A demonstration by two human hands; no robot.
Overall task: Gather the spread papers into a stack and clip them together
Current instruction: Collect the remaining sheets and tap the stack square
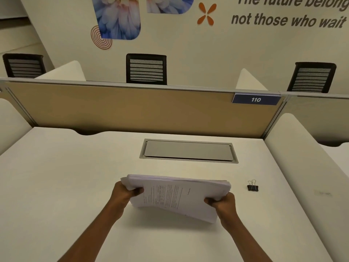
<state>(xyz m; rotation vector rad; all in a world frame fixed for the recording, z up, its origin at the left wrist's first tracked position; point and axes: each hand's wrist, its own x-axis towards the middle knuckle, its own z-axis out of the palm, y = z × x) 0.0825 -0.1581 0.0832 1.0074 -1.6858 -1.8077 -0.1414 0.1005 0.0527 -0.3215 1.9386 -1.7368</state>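
Observation:
A thick stack of printed white papers is held tilted above the white desk, its far edge raised. My left hand grips the stack's left end. My right hand grips its right end, thumb on top. The sheets are roughly gathered, with edges slightly uneven at the left. A black binder clip with silver handles lies on the desk to the right of the stack, apart from both hands.
A grey cable hatch is set in the desk behind the papers. A tan partition with a blue "110" tag closes the back. White side dividers flank the desk. Black chairs stand beyond the partition.

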